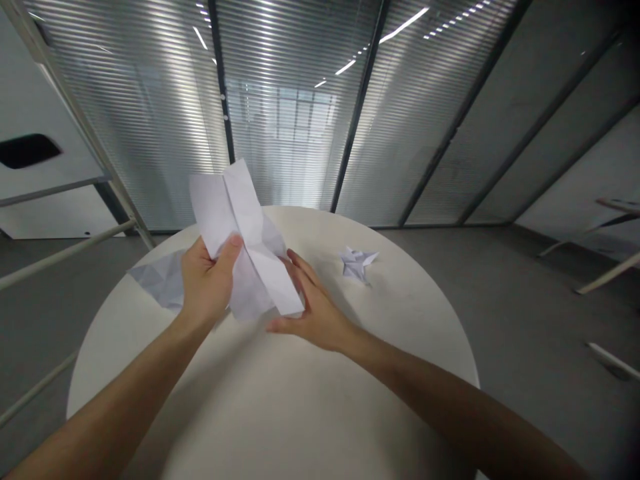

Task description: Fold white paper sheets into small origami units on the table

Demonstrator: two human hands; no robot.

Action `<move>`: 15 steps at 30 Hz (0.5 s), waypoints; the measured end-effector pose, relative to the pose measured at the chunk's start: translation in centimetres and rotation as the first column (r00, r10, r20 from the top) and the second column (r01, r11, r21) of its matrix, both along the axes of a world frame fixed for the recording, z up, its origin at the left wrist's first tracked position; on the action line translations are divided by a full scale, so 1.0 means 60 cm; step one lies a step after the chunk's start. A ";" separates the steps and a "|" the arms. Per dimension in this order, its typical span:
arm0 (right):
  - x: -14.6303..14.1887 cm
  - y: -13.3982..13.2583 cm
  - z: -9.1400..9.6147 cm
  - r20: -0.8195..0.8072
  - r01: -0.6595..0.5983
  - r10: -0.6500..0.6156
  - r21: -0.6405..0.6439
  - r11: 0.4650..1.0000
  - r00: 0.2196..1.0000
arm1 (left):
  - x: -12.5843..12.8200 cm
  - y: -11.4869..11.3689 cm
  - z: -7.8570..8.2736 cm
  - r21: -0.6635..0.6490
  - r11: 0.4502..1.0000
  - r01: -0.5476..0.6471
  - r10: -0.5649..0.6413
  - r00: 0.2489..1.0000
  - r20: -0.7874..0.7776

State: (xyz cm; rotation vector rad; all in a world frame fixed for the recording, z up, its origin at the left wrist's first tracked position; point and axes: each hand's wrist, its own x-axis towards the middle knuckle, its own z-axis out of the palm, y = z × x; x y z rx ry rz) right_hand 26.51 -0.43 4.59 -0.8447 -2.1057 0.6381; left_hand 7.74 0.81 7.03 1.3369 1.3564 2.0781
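My left hand [206, 281] pinches a creased white sheet of paper [240, 227], thumb on top, and holds it tilted above the round white table [280, 400]. The sheet is partly folded, with a long folded strip running down toward the right. My right hand [313, 303] is beside the sheet's lower end with fingers stretched out; the fingertips lie behind or against the paper's edge. A small folded paper figure [357, 261] rests on the table to the right of my hands.
Another crumpled sheet of paper [157, 279] lies on the table at the left, partly behind my left hand. Glass walls with blinds [300, 100] stand behind the table. Grey floor surrounds it, with metal rails at left and table legs at far right.
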 end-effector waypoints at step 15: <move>-0.126 0.203 0.022 -0.335 0.412 -0.498 -0.298 0.861 0.800 | -0.175 0.006 -0.014 -0.096 0.988 -0.124 0.140 0.973 0.185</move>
